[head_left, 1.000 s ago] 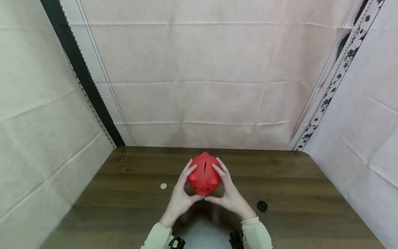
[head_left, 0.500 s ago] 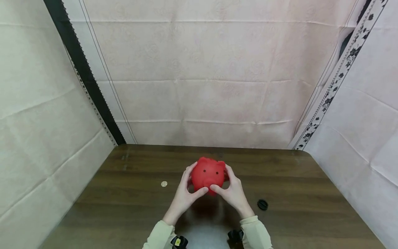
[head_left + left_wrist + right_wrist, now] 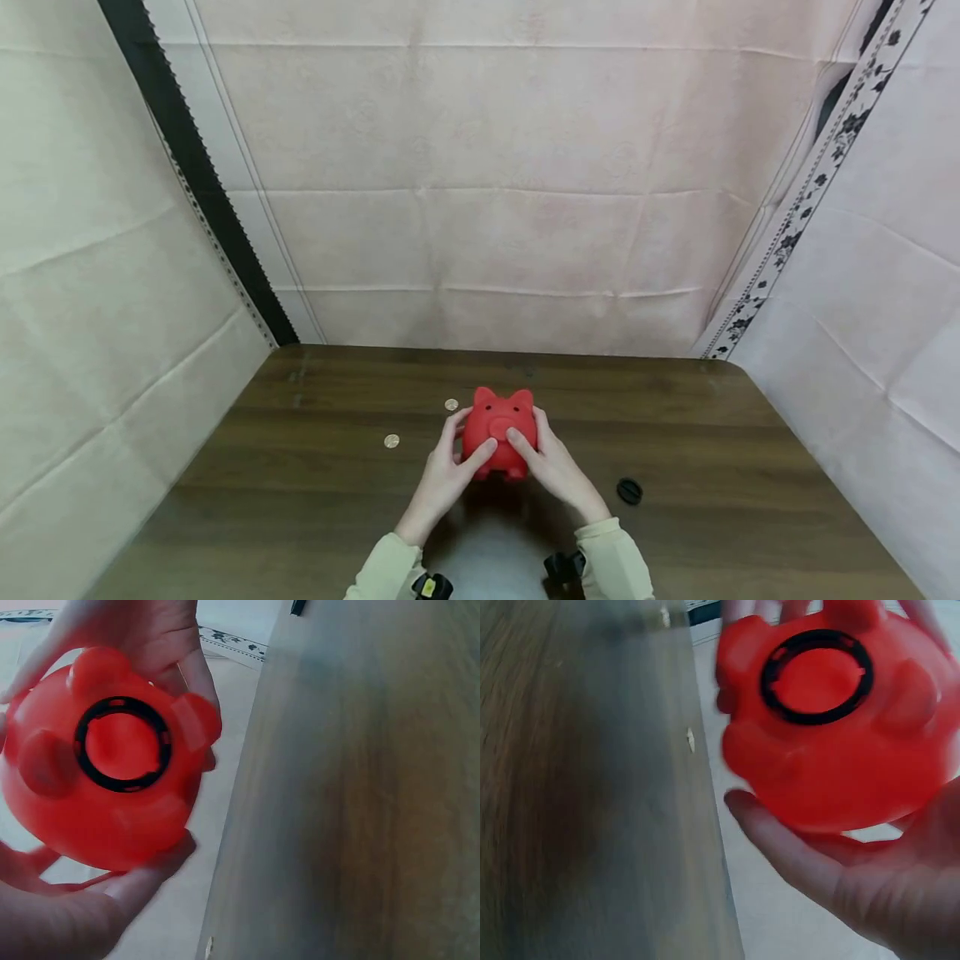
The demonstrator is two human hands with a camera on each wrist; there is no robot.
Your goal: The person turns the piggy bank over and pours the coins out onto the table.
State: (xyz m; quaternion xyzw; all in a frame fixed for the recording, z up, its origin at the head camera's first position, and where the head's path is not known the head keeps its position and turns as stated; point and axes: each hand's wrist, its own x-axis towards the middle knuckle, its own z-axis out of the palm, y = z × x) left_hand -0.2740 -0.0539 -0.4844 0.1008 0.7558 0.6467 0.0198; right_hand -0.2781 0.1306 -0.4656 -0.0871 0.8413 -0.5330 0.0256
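Observation:
Both hands hold a red piggy bank [image 3: 499,433] above the table, its face toward the head camera and its ears up. My left hand [image 3: 442,483] grips its left side, thumb across the front. On the other side my right hand [image 3: 558,475] grips it the same way. In the left wrist view the bank's underside [image 3: 124,832] shows stubby feet and a black ring [image 3: 122,785] with red inside it. The right wrist view shows that ring [image 3: 817,718] too. One coin [image 3: 451,404] lies just beyond my left fingertips, another coin [image 3: 392,441] farther left.
A round black plug [image 3: 629,491] lies on the wooden table [image 3: 712,450], right of my right wrist. Pale cloth [image 3: 480,208] hangs behind the table and along both sides.
The piggy bank has turned in my hands: its slotted back faced the head camera, and now its face does. A second coin has appeared on the table beyond my left hand.

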